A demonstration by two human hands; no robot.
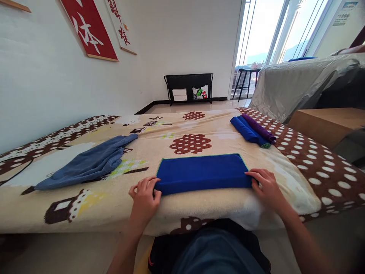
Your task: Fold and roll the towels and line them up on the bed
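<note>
Pinching the left end of the folded blue towel point(202, 173), the left hand point(145, 199) curled shut on it; the right hand point(265, 187) pressed on the right edge (whether it gripped, I could not tell). That towel lay near the patterned blanket point(228, 205)'s front edge, with open room beyond; the crumpled grey-blue towel point(88, 163) and the rolled towels point(252, 131) sat well apart.

A white wall point(57, 87) is hung with a red banner point(88, 28) and a white banner point(121, 26), both marked with characters. A black rack point(188, 82) holding white boxes point(179, 95) is set against the far wall on a pale, glossy floor point(182, 107). Bright daylight is let in through tall windows point(265, 30), where a dark stool point(245, 80) is placed. Furniture is covered by a plastic sheet point(293, 83) at the right
</note>
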